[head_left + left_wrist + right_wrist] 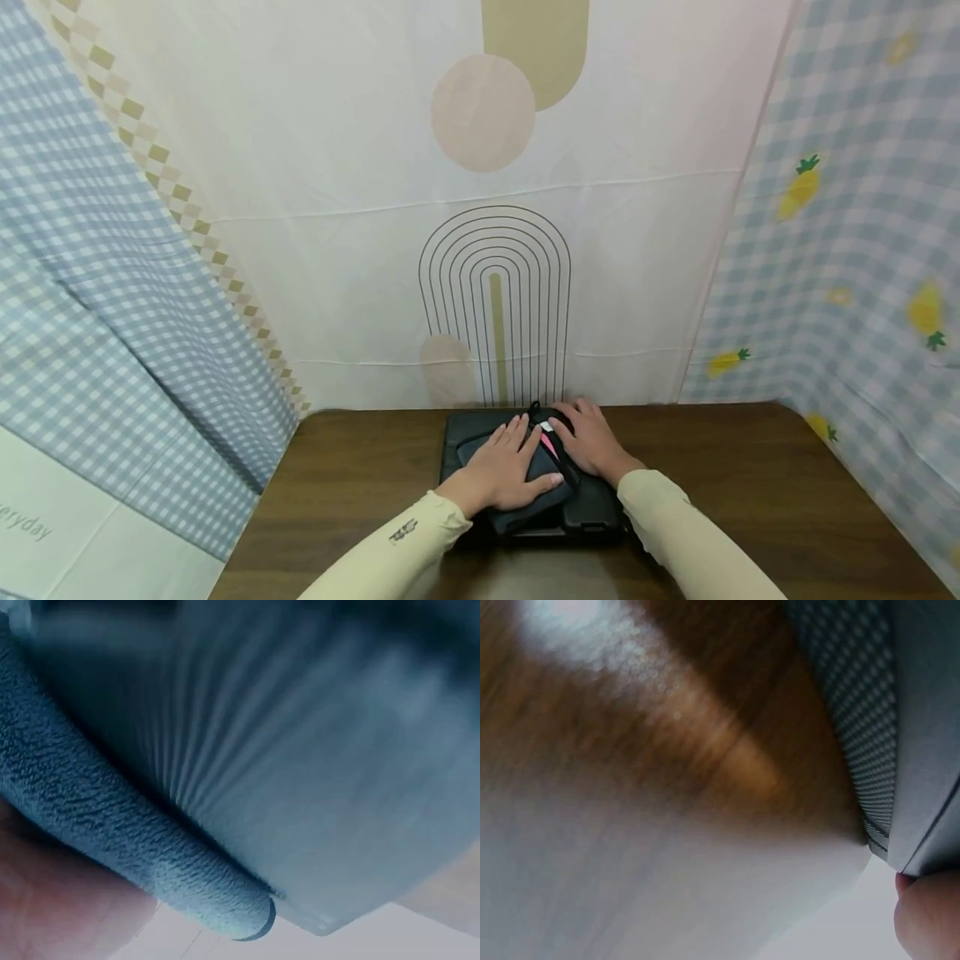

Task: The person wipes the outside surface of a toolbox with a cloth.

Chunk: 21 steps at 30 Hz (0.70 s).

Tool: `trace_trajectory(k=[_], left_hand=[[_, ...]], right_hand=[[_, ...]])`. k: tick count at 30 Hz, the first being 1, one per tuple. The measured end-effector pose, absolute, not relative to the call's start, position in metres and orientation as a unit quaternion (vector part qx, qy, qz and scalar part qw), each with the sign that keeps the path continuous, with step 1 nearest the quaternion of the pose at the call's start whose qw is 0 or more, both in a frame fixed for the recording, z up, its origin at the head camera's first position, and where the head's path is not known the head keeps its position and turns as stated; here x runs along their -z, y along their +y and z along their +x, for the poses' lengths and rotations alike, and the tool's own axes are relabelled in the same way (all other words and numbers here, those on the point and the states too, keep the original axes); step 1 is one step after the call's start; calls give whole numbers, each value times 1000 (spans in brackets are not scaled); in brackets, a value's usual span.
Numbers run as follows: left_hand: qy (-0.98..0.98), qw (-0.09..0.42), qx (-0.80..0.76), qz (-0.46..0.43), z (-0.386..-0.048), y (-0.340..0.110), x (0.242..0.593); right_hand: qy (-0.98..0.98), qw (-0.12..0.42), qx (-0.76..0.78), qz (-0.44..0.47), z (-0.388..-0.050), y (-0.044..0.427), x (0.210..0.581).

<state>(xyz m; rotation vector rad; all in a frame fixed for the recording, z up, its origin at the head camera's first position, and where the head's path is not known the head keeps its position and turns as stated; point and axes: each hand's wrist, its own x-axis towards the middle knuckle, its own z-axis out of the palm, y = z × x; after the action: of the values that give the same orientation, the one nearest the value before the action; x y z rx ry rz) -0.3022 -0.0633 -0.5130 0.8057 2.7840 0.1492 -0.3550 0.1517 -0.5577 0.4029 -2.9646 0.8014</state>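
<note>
A dark blue-grey pouch (551,493) with black edging lies on a larger black case (454,433) in the head view. My left hand (504,468) rests flat on the pouch, its fingers spread and its thumb out to the right. At the right side my right hand (588,437) touches the black part of the stack, fingers lightly bent. A pink strip (550,447) and a small white tag (546,427) show between the hands. Close up in the left wrist view is textured blue fabric (112,810); the right wrist view shows a fingertip (930,915) at a dark edge.
The stack sits on a brown wooden table (360,483) near its back edge. A pale printed cloth (337,292) hangs right behind it. Blue checked cloths (862,275) hang along both sides.
</note>
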Motion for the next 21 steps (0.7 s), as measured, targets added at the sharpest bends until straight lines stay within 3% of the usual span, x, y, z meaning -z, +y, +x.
trace_trajectory(k=[8,15,21], left_hand=[[960,136,-42,243,-330,-56,499],[958,164,-59,229,-356,-57,514],[958,156,-66,232,-363,-58,522]], right_hand=[[-955,23,-260,141,-352,151,555],[-957,23,-254,135,-353,150,557],[-958,27,-254,127,-355,150,558]])
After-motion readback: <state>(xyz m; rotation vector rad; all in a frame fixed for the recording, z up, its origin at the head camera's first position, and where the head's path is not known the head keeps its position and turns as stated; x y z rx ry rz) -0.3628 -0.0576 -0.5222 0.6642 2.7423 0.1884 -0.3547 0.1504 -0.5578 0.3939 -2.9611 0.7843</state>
